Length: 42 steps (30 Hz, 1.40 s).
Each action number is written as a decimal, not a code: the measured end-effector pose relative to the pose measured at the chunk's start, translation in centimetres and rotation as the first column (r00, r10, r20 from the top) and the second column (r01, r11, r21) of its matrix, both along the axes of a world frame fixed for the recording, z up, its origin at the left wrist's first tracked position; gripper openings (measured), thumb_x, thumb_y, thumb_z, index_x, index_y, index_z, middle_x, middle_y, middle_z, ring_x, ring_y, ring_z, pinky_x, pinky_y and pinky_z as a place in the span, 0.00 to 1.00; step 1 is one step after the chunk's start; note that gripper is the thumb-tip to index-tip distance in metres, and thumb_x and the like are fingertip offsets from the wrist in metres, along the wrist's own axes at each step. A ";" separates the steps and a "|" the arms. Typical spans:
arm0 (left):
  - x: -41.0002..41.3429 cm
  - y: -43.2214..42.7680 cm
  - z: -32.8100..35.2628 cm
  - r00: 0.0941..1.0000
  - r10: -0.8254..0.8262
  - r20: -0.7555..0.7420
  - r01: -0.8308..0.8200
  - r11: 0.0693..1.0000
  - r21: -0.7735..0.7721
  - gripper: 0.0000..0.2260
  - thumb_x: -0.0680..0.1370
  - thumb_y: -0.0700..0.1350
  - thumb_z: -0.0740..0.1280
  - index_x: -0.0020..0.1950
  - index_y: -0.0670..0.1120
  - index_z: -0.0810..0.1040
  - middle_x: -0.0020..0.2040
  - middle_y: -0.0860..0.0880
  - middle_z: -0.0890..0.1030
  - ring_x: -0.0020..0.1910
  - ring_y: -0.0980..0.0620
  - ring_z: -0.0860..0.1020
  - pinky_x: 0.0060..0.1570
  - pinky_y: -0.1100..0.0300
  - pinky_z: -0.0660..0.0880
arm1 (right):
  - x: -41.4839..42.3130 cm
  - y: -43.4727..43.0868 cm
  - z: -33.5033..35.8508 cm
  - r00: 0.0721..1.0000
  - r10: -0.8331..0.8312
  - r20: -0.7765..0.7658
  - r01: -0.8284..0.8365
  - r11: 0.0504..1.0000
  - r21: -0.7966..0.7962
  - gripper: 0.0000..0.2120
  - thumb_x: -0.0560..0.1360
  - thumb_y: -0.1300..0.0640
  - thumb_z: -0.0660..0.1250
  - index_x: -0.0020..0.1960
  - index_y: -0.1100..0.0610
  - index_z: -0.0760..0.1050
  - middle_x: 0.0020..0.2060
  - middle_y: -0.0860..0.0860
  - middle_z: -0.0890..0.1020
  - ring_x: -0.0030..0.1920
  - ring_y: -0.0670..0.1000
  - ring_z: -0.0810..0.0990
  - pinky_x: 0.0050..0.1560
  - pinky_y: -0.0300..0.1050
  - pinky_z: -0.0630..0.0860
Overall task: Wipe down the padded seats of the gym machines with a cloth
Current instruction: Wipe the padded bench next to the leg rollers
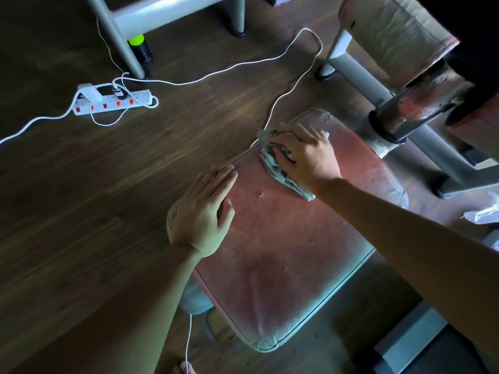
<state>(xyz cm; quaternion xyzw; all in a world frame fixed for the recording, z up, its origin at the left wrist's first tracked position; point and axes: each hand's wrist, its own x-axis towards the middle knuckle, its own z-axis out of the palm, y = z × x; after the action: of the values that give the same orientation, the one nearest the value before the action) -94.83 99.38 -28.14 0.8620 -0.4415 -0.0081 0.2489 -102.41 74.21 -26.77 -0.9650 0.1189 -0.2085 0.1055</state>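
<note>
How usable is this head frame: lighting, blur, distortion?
Head view: dim, uneven light, with a green-cyan cast on the forearms and the near edge of the seat; the floor at left smears with motion blur; wide-angle bowing toward the edges; the right hand on the cloth and the flat left hand are readable; the power strip is soft.

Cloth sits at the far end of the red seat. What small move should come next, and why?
Probably draw the cloth toward the body: the right hand holds it bunched at the far end of the seat, the near half lies uncovered, and the left hand lies flat on the left edge, seemingly steadying it.
</note>
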 end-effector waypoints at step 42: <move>3.5 -5.9 1.3 0.872 -0.485 -0.066 0.487 0.848 0.207 0.24 0.83 0.47 0.56 0.80 0.45 0.64 0.82 0.49 0.59 0.81 0.45 0.56 0.74 0.41 0.62 | -8.7 8.3 -0.5 0.845 -0.534 0.004 0.525 0.833 0.176 0.11 0.78 0.51 0.69 0.56 0.54 0.83 0.61 0.51 0.81 0.60 0.56 0.79 0.60 0.53 0.68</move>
<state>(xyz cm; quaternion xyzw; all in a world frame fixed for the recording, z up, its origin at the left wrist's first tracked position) -91.34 93.51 -26.82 0.7442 -0.6399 -0.1238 0.1457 -111.12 82.48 -27.25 -0.8761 0.3956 -0.2442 0.1278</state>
